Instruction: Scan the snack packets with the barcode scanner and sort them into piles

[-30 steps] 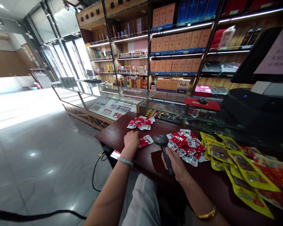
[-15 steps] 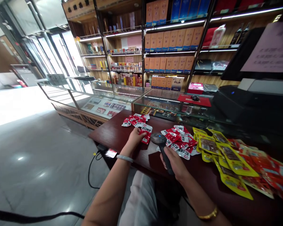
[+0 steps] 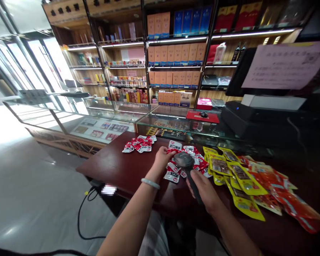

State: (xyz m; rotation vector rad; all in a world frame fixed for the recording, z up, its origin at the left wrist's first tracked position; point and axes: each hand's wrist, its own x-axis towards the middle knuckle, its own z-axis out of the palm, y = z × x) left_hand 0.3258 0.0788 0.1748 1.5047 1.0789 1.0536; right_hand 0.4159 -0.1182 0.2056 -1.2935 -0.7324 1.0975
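On the glossy dark wood surface (image 3: pixel 114 167) there are two heaps of small crinkly red-and-white packets: a far pile (image 3: pixel 138 144) and a near pile (image 3: pixel 198 161). Beside those sit flat shiny yellow pouches (image 3: pixel 229 167) and red pouches (image 3: pixel 282 193), too overlapped to count. There's one black scanner (image 3: pixel 184 160) with a rounded head, and the right hand (image 3: pixel 204 186) is clenched round its handle. The left hand (image 3: pixel 162 158) pinches one sachet (image 3: pixel 175 145) right beside the scanner head.
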